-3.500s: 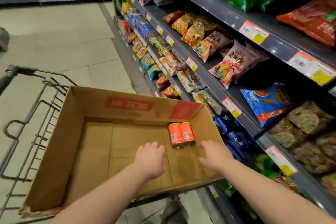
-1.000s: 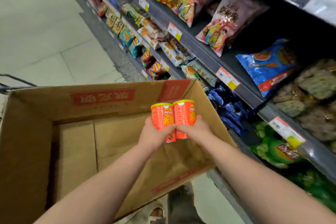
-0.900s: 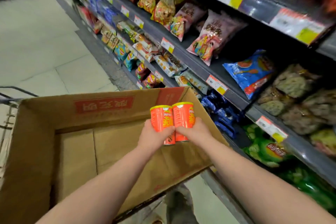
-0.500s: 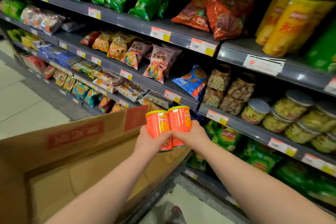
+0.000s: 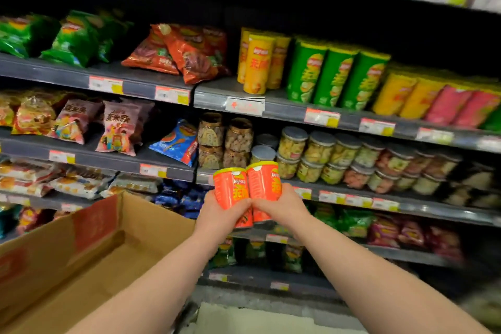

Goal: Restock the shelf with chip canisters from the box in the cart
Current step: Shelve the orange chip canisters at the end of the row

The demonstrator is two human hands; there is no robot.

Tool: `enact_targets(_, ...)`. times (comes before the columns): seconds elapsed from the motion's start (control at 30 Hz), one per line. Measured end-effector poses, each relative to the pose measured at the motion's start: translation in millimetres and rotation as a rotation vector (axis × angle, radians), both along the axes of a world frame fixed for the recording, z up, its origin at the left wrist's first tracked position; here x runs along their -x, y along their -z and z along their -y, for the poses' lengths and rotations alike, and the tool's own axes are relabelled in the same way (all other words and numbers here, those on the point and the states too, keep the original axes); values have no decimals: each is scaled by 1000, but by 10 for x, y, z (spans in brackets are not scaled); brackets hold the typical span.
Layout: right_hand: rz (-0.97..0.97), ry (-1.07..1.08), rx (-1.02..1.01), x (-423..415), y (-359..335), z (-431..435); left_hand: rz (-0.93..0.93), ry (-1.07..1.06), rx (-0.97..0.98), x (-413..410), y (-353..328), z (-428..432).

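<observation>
Two short orange chip canisters are held side by side in front of the shelving. My left hand grips the left canister and my right hand grips the right canister. Both canisters stand upright with yellow rims on top. The brown cardboard box lies at the lower left, its visible part holding nothing. On the upper shelf stand tall yellow, green and pink chip canisters.
Green and red chip bags fill the upper left shelf. The middle shelf carries snack bags, a blue bag and rows of clear jars right behind the held canisters. Lower shelves hold more bags. Pale floor shows at the bottom.
Both hands took the two orange canisters out of the box and lifted them. My view swung right and up from the box to face the shelves.
</observation>
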State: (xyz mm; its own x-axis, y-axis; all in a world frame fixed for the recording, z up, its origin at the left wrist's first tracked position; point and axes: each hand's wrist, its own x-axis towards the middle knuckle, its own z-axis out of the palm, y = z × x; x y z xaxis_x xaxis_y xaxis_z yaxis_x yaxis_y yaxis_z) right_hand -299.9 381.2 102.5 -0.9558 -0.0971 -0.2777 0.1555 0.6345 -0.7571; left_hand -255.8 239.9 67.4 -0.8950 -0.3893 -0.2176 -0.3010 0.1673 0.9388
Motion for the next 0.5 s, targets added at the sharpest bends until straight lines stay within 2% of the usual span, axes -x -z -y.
enact_targets(0.3,-47,247,30,-354,-115,-1762,-33,264,-50,-81,-234,-1698)
enact_targets(0.5,-46,368,11,-708,-175,-2894,-30,343,-55,-301,-342,-2827)
